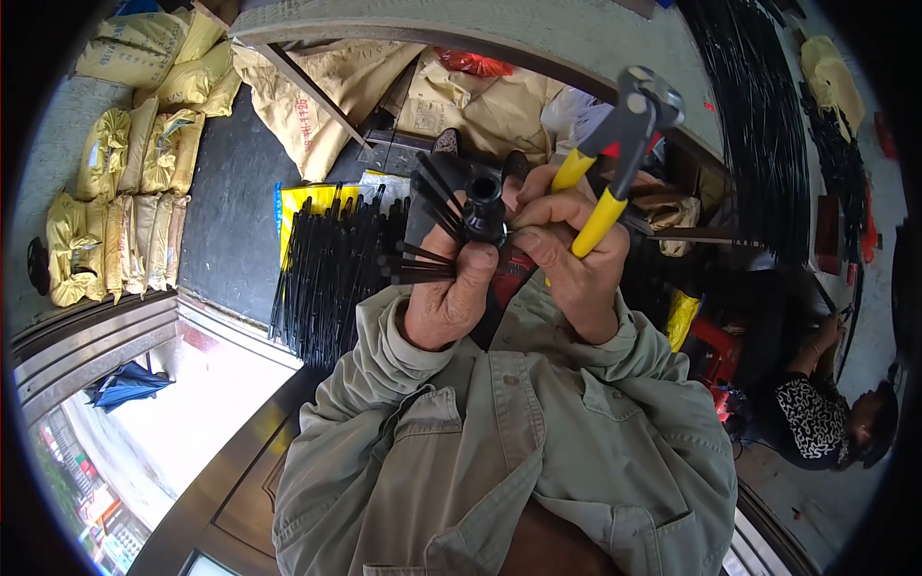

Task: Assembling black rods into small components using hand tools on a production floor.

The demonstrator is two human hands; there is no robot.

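Observation:
My left hand (447, 302) is closed round a black hollow hub (483, 206) with a round opening at its top. Several thin black rods (437, 192) stick out leftward from the hub, between and beside the fingers. Tucked in my right hand (569, 245) is a pair of end-cutting pincers (603, 204), with yellow handles and dark jaws pointing up and away. The right thumb and forefinger pinch together at the hub's right side, where a small bright glint shows. What the fingertips hold there is too small to make out.
Bundled black rods (331, 274) lie to my left on yellow and white sheeting. Filled tan sacks (120, 245) line the far left. A long bench (423, 21) with metal legs spans the front. More black strands (759, 125) hang at right, near another person (816, 418).

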